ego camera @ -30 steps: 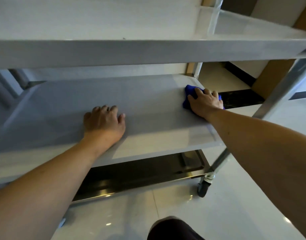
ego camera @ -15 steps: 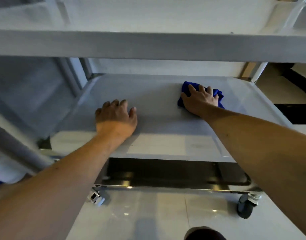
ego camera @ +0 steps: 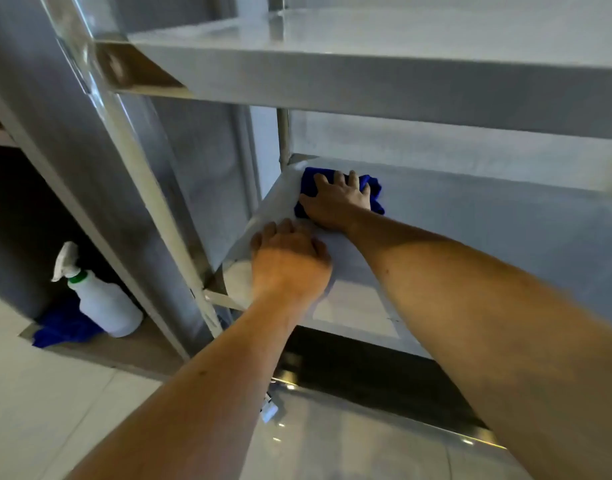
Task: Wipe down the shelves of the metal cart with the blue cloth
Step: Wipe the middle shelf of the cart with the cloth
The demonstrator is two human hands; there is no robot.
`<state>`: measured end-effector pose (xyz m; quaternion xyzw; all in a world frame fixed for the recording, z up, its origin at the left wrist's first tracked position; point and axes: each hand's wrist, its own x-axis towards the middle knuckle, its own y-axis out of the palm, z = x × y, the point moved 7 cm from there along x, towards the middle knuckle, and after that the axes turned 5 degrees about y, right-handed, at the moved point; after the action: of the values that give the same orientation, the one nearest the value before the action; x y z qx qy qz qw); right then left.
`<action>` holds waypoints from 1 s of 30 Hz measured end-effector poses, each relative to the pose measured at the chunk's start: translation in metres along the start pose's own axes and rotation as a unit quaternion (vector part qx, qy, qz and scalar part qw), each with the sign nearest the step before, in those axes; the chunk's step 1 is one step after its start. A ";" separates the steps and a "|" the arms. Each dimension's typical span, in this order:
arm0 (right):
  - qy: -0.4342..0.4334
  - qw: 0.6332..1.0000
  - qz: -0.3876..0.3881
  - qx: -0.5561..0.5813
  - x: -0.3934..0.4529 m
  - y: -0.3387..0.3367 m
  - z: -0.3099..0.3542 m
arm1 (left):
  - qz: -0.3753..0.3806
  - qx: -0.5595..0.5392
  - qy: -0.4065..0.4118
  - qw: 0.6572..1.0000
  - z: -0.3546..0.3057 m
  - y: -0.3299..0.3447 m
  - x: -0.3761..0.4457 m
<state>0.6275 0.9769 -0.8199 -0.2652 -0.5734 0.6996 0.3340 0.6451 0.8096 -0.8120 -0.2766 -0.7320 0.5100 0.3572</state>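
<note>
Your right hand's (ego camera: 335,202) fingers (ego camera: 355,180) lie spread and flat, pressing the blue cloth (ego camera: 374,194) into the far left corner of the metal cart's (ego camera: 367,88) middle shelf (ego camera: 488,237). Your left hand (ego camera: 289,261) rests flat just beside it, fingers relaxed. Outside the cart stands a spray bottle (ego camera: 100,299).

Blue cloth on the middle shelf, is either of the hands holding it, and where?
The right hand presses on top of the blue cloth with spread fingers, near the middle shelf's back left corner. The left hand holds nothing.
</note>
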 end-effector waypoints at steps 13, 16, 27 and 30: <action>0.019 0.998 -0.042 0.035 0.017 -0.021 -0.082 | -0.013 0.038 0.027 0.999 -0.004 -0.003 0.008; 0.057 0.997 -0.050 0.033 0.004 -0.036 -0.145 | -0.043 0.087 0.028 0.995 -0.009 -0.008 0.006; 0.268 0.961 -0.066 0.024 -0.101 -0.093 -0.398 | -0.065 -0.025 0.216 0.974 -0.169 -0.008 -0.013; 0.300 0.952 -0.059 0.022 -0.131 -0.105 -0.432 | -0.025 -0.059 0.274 0.960 -0.238 0.001 -0.018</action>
<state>1.0539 1.1584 -0.8063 -0.4211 -0.4459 0.5790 0.5372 0.8476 0.9269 -0.7639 -0.4082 -0.6413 0.3617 0.5397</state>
